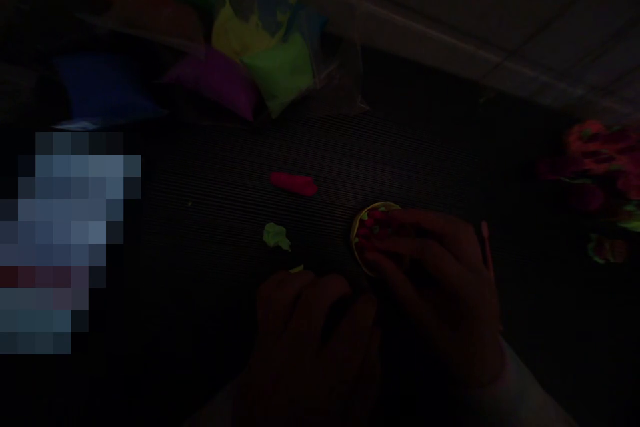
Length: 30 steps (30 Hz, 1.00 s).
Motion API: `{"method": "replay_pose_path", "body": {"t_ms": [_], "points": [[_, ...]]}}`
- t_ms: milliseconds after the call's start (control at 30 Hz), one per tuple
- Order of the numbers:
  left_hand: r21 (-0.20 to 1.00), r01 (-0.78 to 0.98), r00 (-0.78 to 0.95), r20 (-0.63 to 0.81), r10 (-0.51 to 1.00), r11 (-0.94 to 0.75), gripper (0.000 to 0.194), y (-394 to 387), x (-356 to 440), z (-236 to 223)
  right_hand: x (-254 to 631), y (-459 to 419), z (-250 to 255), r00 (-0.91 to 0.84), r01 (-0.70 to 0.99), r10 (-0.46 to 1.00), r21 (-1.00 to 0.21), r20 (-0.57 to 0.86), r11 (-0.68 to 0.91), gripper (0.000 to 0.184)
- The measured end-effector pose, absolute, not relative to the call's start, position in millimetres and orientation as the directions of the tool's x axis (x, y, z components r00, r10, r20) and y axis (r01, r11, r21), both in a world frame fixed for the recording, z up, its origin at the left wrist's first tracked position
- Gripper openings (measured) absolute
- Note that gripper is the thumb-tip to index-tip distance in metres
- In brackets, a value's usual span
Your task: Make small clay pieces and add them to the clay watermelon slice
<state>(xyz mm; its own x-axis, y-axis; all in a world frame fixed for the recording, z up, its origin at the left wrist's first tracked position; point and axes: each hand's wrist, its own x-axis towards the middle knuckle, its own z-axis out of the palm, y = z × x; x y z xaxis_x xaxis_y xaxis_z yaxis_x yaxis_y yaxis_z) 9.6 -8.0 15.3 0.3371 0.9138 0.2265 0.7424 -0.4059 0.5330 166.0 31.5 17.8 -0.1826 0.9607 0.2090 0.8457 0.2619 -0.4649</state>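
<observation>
The picture is very dark. A round, yellow-rimmed clay piece (356, 227) with red and light green bits inside lies on the dark surface. My right hand (445, 273) reaches over it from the right, fingers and thumb bent together on its filling and edge; whether a small bit is pinched between them is hidden. Just left and nearer to me, my left hand (315, 327) is closed with curled fingers, its fingertips out of sight. A small yellow-green scrap (297, 269) shows beyond its knuckles. Farther off lie a light green clay lump (276, 236) and a red clay roll (293, 184).
Bags of coloured clay, among them blue (107, 87), purple (215, 80) and light green (283, 70), lie at the back left. Colourful clay shapes (603, 160) stand at the right. A thin orange stick (487, 247) lies beside my right hand. A blurred-out patch covers the left.
</observation>
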Motion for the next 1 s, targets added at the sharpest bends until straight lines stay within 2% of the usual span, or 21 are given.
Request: {"method": "replay_pose_path", "body": {"t_ms": [300,600,1000], "points": [[0.543,0.752,0.300,0.224,0.927,-0.375,0.022,-7.1,11.7,17.7,166.5,29.6,17.0,-0.186,0.864,0.959,-0.428,0.216,0.264,0.010],[0.540,0.724,0.380,0.207,0.902,-0.429,0.026,-7.5,7.1,15.9,168.0,27.1,18.5,-0.185,0.880,0.962,-0.401,0.201,0.254,0.009],[0.541,0.740,0.324,0.234,0.917,-0.399,0.025,-8.8,10.7,15.6,165.8,27.2,19.9,-0.203,0.881,0.954,-0.385,0.219,0.276,0.011]]}}
